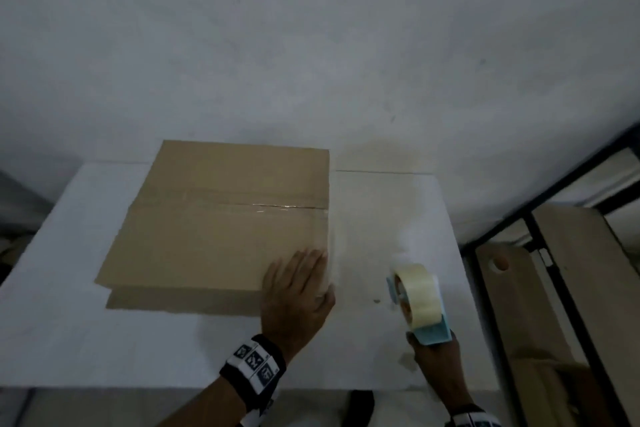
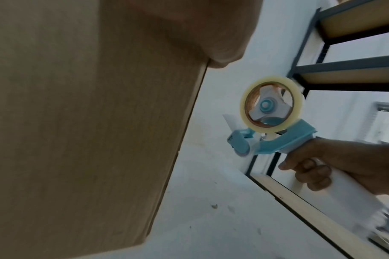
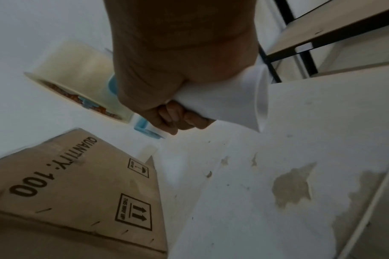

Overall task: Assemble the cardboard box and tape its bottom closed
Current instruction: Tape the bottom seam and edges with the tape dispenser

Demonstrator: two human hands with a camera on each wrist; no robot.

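Observation:
A brown cardboard box (image 1: 214,215) stands on the white table (image 1: 104,340), flaps folded shut on top with a strip of clear tape (image 1: 270,206) along the centre seam. My left hand (image 1: 298,288) lies flat with straight fingers on the box's near right corner. My right hand (image 1: 436,354) grips the white handle of a blue tape dispenser (image 1: 415,298) with a roll of clear tape, held just above the table to the right of the box. The right wrist view shows the box side (image 3: 78,189) printed "QUANTITY: 100" and the dispenser handle (image 3: 229,103) in my fist (image 3: 180,119).
A black metal shelf rack (image 1: 554,253) with wooden boards stands right of the table. The table surface (image 3: 277,175) has brownish stains and peeled spots. A pale wall (image 1: 311,45) rises right behind the table.

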